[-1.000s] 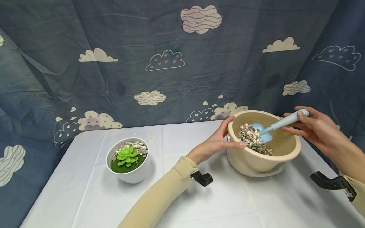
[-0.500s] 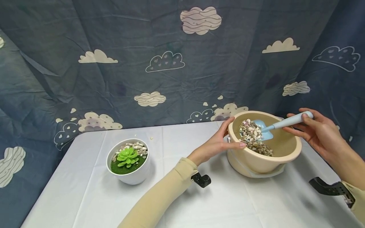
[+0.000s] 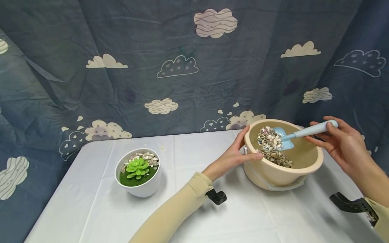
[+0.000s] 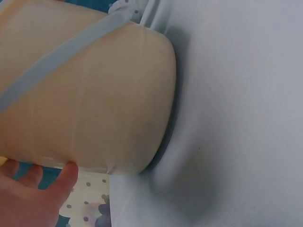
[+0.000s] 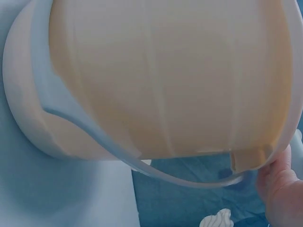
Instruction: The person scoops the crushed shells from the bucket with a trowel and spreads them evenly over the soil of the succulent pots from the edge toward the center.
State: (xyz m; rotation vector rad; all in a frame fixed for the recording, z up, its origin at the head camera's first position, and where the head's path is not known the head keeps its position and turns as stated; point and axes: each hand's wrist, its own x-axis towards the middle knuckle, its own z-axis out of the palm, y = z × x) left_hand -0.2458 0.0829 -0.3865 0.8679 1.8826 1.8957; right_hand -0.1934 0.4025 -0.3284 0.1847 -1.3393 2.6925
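Note:
A beige bucket [image 3: 285,170] stands at the right of the table with pebbles [image 3: 278,158] heaped low on its inner left side. My left hand [image 3: 228,157] grips the bucket's left side, thumb across the near rim and fingers toward the back. In the left wrist view, fingertips [image 4: 68,177] press the bucket's wall. My right hand [image 3: 344,140] holds a light blue hand shovel [image 3: 313,130] by the end of its handle, over the right rim. The shovel's blade lies inside the bucket, loaded with pale pebbles [image 3: 269,138]. The right wrist view shows mostly the bucket's outer wall [image 5: 180,80].
A white pot [image 3: 144,189] with a green succulent [image 3: 137,168], moss and pebbles stands at the table's left. The bucket's pale carrying handle [image 5: 142,165] hangs down its side. A dark cloud-print curtain [image 3: 136,84] rises behind the white tablecloth [image 3: 100,216].
The right hand has drawn the shovel slightly to the right, its blade still full of pebbles. The left hand keeps its place on the bucket.

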